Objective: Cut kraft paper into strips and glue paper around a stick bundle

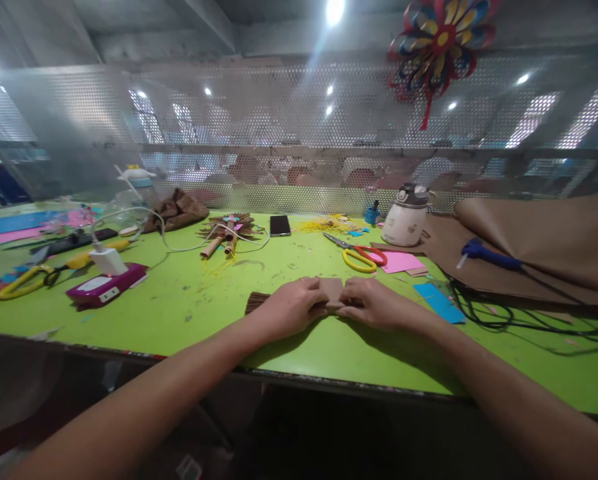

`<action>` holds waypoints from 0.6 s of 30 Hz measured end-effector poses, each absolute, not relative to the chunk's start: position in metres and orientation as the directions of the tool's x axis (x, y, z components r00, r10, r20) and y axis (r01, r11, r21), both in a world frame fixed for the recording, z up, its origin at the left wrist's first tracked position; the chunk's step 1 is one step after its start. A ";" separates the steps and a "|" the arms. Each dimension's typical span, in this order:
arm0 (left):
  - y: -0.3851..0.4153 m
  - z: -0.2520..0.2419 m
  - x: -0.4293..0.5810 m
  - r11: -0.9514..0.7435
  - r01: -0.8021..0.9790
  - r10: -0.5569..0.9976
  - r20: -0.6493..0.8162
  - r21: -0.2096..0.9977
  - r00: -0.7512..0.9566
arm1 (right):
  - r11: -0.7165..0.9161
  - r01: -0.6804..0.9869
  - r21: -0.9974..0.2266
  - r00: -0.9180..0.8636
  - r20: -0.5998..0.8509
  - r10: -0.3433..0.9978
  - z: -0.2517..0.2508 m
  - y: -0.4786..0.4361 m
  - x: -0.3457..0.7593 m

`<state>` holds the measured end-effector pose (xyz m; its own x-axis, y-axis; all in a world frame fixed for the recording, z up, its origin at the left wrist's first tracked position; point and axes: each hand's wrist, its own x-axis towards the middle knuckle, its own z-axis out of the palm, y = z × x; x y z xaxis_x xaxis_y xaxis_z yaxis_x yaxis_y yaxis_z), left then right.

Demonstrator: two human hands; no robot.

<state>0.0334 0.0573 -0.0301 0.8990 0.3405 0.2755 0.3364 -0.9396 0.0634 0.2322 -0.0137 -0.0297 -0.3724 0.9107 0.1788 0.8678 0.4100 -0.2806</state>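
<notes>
A strip of brown paper (331, 291) lies on the green table (219, 333) between my two hands. My left hand (296, 303) is closed on its left part, with thumb and fingers pinched at the near edge. My right hand (376, 303) pinches the right part in the same way. Out past the left hand sticks a pleated brown paper end (257, 302); whether it is one piece with the strip is hidden under that hand. Beyond the right hand rest scissors (361, 259) with red and yellow handles, partly over pink paper (401, 262).
At right are a blue glue gun (491, 255) with its black cable, large brown paper (529, 233) and a blue paper strip (439, 302). A white bottle (405, 217) and phone (279, 225) stand farther back. Left lie brown paper rolls (219, 243) and a purple power strip (107, 285).
</notes>
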 end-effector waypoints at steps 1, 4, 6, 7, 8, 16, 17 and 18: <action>0.059 -0.030 0.033 -0.941 0.331 0.339 0.268 0.077 0.902 | 0.413 0.866 -0.281 -0.376 0.179 0.909 -0.029 -0.013 0.233; 0.060 -0.031 0.033 -0.940 0.324 0.341 0.264 0.107 0.902 | 0.399 0.869 -0.293 -0.361 0.175 0.916 -0.030 -0.013 0.234; 0.060 -0.030 0.033 -0.938 0.320 0.345 0.268 0.131 0.900 | 0.377 0.873 -0.310 -0.342 0.160 0.926 -0.030 -0.013 0.235; 0.060 -0.030 0.033 -0.938 0.317 0.345 0.269 0.144 0.899 | 0.365 0.873 -0.323 -0.332 0.154 0.931 -0.030 -0.013 0.235; 0.061 -0.030 0.033 -0.936 0.315 0.346 0.267 0.155 0.899 | 0.353 0.872 -0.339 -0.321 0.148 0.935 -0.030 -0.013 0.235; 0.069 -0.030 0.035 -0.908 0.338 0.389 0.200 0.247 0.899 | 0.357 0.853 -0.381 -0.296 0.211 0.932 -0.027 -0.013 0.234; 0.070 -0.029 0.035 -0.906 0.339 0.391 0.192 0.254 0.900 | 0.363 0.849 -0.384 -0.300 0.214 0.929 -0.028 -0.013 0.234; 0.070 -0.028 0.036 -0.905 0.340 0.391 0.183 0.255 0.902 | 0.366 0.842 -0.397 -0.303 0.215 0.929 -0.028 -0.012 0.234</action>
